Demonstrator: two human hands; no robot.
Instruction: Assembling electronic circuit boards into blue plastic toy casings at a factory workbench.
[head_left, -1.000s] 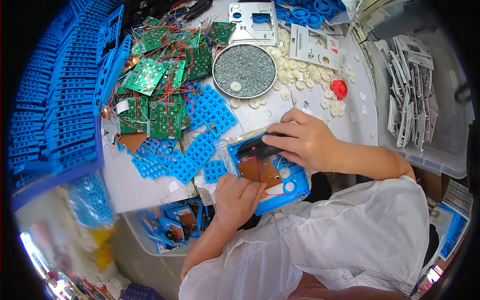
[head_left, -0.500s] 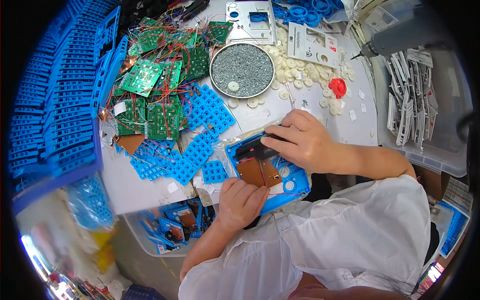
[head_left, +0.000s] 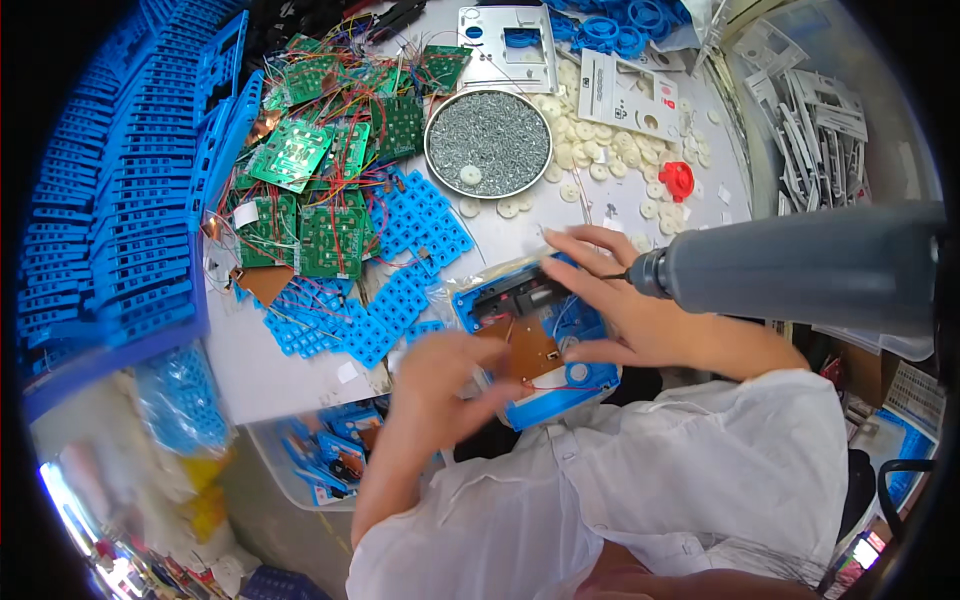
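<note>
A blue plastic housing lies tilted at the table's near edge, on a clear plastic bag. Inside it are a brown circuit board with thin wires and a black oblong part along its far side. My right hand is over the housing's right side, fingers stretched and thumb apart. Smeared by motion, my left hand is at the housing's left edge, thumb and fingers apart with nothing seen between them. A grey electric screwdriver hangs across the view, its bit overlapping my right hand.
A round dish of small screws stands mid-table, beside cream plastic discs. Wired green circuit boards and blue keypad pieces lie left. Stacked blue housings rise at far left; a bin of white panels is right.
My left hand has drawn back leftward from the wires and opened. My right hand has let go of the black part and spread its fingers. The screwdriver has come down and closer.
</note>
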